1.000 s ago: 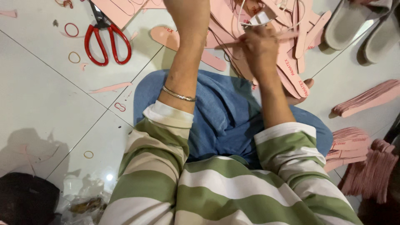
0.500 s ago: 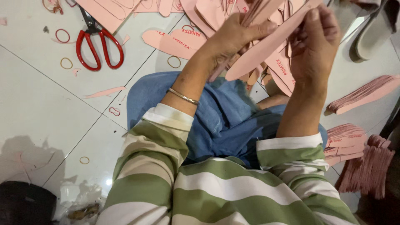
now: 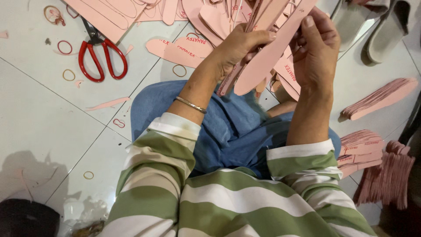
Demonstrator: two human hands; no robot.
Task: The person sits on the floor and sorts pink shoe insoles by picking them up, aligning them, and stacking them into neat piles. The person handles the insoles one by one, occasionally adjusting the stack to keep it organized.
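Left hand (image 3: 239, 46): closed around a stack of pink insole cutouts (image 3: 258, 13), at 12 o'clock.
Right hand (image 3: 315, 48): fingers pinching one pink insole (image 3: 267, 57) just beside the stack.
Red scissors (image 3: 98, 55): on the tiled floor (image 3: 35, 114), at 10 o'clock.
Bundled insoles (image 3: 377, 98): at 3 o'clock.

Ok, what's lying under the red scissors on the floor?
The red scissors lie on pale floor tile, their blades pointing up to the edge of a pink sheet. Loose rubber bands lie beside them. Whether the blade tips rest on the sheet is unclear.
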